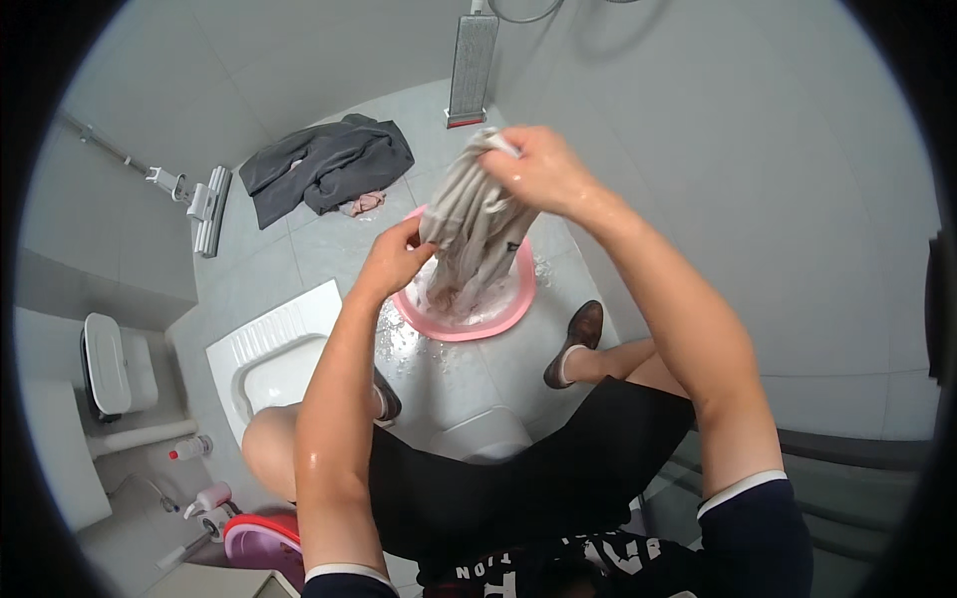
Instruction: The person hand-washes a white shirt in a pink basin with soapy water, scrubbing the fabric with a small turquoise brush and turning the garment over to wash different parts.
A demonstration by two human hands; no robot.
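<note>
Over the pink basin (518, 299), head view: both hands are gripping a wet grey garment (469, 224). Right hand (543, 169) is clenching its upper end, held high; left hand (399, 254) is closing around the side lower down. Garment's tail is hanging into the basin's sudsy water. Floor tiles (429, 359) around the basin are showing splashes. Squat toilet (269, 359) is lying to the person's left, dark clothes (324, 164) are lying heaped beyond. Risk, judged: water is likely running off outside the rim, wetting tiles underfoot; a slipping grip could be dropping the cloth onto the floor.
</note>
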